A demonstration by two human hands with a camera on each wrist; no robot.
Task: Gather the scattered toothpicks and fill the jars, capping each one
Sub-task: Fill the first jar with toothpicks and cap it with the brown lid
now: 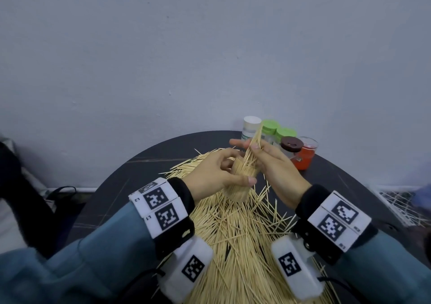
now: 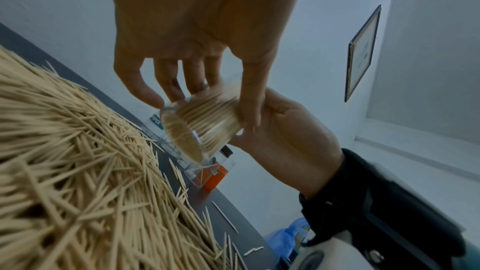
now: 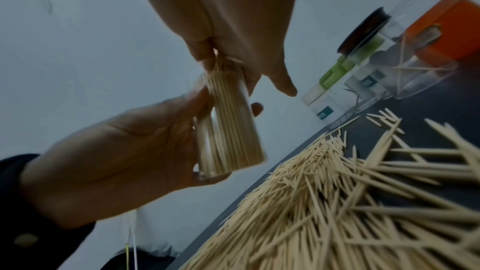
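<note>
My left hand (image 1: 211,175) has its grip closed around a clear jar (image 1: 240,182), thumb across the near side and fingers wrapped behind, and holds it tilted in the air just above the heap of loose toothpicks (image 1: 245,240) that covers the middle of the dark round counter (image 1: 112,187). From the left wrist view the jar (image 2: 200,128) is packed almost full, and I can see the toothpick ends crowded against its clear bottom. My right hand (image 1: 277,168) works at the jar's open mouth: its grip is pinched on a bundle of toothpicks (image 1: 253,143) that stands up out of the jar, and the index finger points off to the left. In the right wrist view the same hand (image 3: 228,17) comes down from above onto the top of the jar (image 3: 228,126), its fingers bunched on the toothpick tips, though the picture is blurred there. At the far edge of the counter, against the wall, stand the other jars close together: one with a white lid (image 1: 251,122), two with green lids (image 1: 270,126), one with a brown lid (image 1: 291,143), and a clear one holding an orange piece (image 1: 304,159). A few stray toothpicks lie in the clear jars on that side (image 3: 405,69). The heap reaches toward me between both wrists.
</note>
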